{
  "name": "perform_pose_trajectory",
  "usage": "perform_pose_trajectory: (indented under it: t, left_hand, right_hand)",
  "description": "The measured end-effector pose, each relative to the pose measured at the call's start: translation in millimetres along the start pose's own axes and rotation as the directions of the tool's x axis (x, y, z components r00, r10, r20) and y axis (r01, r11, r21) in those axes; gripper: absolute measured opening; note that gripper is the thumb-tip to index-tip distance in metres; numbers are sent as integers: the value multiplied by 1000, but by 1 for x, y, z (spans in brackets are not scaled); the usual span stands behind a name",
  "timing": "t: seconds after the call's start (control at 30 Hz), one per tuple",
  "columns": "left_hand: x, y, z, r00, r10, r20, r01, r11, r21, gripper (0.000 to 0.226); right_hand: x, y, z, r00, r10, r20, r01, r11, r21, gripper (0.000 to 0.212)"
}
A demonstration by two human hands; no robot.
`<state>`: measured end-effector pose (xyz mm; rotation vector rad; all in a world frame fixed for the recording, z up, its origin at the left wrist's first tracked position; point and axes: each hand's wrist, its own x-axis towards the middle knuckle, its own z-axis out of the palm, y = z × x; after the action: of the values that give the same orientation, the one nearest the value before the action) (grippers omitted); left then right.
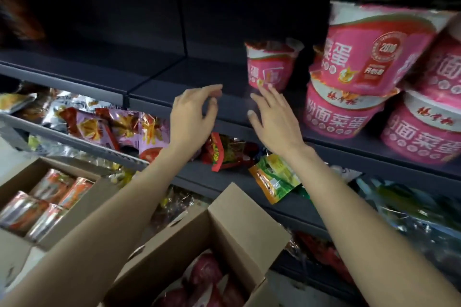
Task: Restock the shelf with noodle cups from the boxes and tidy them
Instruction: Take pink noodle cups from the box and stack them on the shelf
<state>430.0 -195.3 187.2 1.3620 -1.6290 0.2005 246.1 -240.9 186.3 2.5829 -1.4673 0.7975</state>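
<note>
The small pink cup (270, 66) sits far back on the dark shelf (179, 82), at one o'clock from the right hand (272, 117). Both hands are empty, fingers apart; the left hand (193, 112) is loosely curled. At three o'clock the tilted cup (369, 50) on top could fall if bumped.

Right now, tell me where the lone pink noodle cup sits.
In the head view, the lone pink noodle cup stands right of centre on the dark shelf, just beyond the right hand and left of the stacked cups.
</note>
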Motion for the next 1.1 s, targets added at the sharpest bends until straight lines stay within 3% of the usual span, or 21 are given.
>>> perform_pose_trajectory:
  t: [0.13,0.27,0.4,0.47,0.5,0.57,0.7,0.73,0.83,0.87,1.03,1.1]
  left_hand:
    - [-101,-26,-43,999,27,-17,-24,991,134,23]
    - [-215,-74,-73,954,-244,177,188,941,282,24]
    - [-306,-129,-85,701,-578,419,362,794,488,51]
    - [-333,-146,-86,572,-655,494,397,748,532,59]
    - [-343,-150,-84,542,-665,513,402,742,537,57]
    - [-359,-154,-79,570,-647,507,393,756,523,42]
    - [-371,-155,-70,688,-615,384,403,765,503,18]
    - [-373,-154,-71,687,-621,376,416,761,497,19]
    - [-387,-147,-79,635,-683,360,493,718,492,18]
    - [-395,-141,-83,612,-715,336,527,687,501,18]
    - [-426,-114,-96,489,-840,236,675,535,508,22]
    - [-432,-111,-97,470,-856,215,700,510,499,23]
  right_hand:
    - [-72,-43,35,983,-138,-120,154,978,139,36]
    - [-150,-76,95,983,-182,22,168,945,279,32]
    - [-197,-94,172,941,-178,288,88,950,301,28]
    - [-212,-98,210,894,-168,415,58,963,263,33]
    - [-220,-100,228,865,-165,474,59,971,230,37]
    - [-234,-104,256,790,-157,593,78,984,158,46]
    - [-247,-107,292,646,-217,732,211,972,102,63]
    - [-249,-105,298,582,-248,774,238,963,129,67]
    - [-261,-101,314,286,-327,901,322,918,231,77]
    - [-267,-99,318,236,-316,919,347,911,224,77]
    - [-281,-108,329,300,-80,950,210,977,16,77]
    - [-283,-123,328,395,26,918,99,993,-71,64]
